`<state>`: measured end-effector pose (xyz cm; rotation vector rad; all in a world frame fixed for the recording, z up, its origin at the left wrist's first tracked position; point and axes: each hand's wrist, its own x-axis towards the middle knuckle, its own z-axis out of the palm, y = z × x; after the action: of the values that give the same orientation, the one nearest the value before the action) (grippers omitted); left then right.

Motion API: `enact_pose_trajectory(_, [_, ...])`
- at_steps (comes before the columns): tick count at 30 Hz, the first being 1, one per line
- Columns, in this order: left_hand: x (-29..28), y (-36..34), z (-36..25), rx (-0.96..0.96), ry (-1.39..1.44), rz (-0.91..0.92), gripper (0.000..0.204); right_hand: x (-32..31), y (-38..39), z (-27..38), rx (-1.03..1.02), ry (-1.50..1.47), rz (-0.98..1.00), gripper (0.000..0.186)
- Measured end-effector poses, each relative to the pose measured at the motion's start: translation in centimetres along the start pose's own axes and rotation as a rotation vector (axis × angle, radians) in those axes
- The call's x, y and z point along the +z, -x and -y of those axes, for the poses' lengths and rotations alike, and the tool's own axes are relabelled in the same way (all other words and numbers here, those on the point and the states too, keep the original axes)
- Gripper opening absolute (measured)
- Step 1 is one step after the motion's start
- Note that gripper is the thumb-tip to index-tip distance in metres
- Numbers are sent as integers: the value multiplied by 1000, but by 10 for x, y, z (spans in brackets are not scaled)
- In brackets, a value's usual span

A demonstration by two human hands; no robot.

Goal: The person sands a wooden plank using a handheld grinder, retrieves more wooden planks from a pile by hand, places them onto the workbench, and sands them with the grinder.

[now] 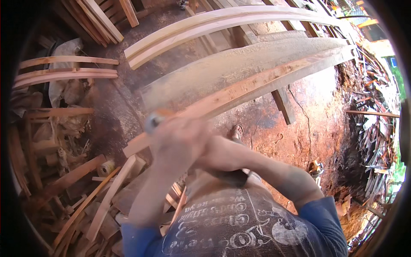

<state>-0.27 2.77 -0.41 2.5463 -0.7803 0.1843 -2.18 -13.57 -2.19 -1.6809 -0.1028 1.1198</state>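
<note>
Your left hand (170, 140) and right hand (195, 133) come together over a small, motion-blurred grey and orange tool (153, 121) near the close end of a long, straight-edged, light-brown wooden beam (261, 81). Your hands overlap and are too blurred for the fingers to be made out, so you cannot tell how far open each one is or which of them has hold of the tool. The beam runs away from you toward the upper right, along the near side of a broad, dusty grey-brown wooden worktop (214, 75). Beyond it, at the top, lie two long, pale wooden lengths (214, 22) side by side. To your left are several reddish-brown wooden strips (68, 73), and nearer you, a round whitish roll (105, 168) sits among loose wooden offcuts (109, 199). Your sandalled foot (238, 130) shows on the reddish-brown floor (295, 141) past your right forearm, and a heap of thin wooden scraps (376, 132) lies at the far right.
</note>
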Motion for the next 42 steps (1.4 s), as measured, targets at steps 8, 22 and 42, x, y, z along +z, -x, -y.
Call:
enact_pose_trajectory(8, [-21,23,12,-32,-14,-85,11,18,-1,11,-53,163,-45,73])
enact_pose_trajectory(22, [121,-165,-127,447,261,150,8,-112,134,-100,53,-569,-636,35])
enact_pose_trajectory(42, [165,-227,-181,518,229,209,9,-171,165,-127,90,-624,-766,32])
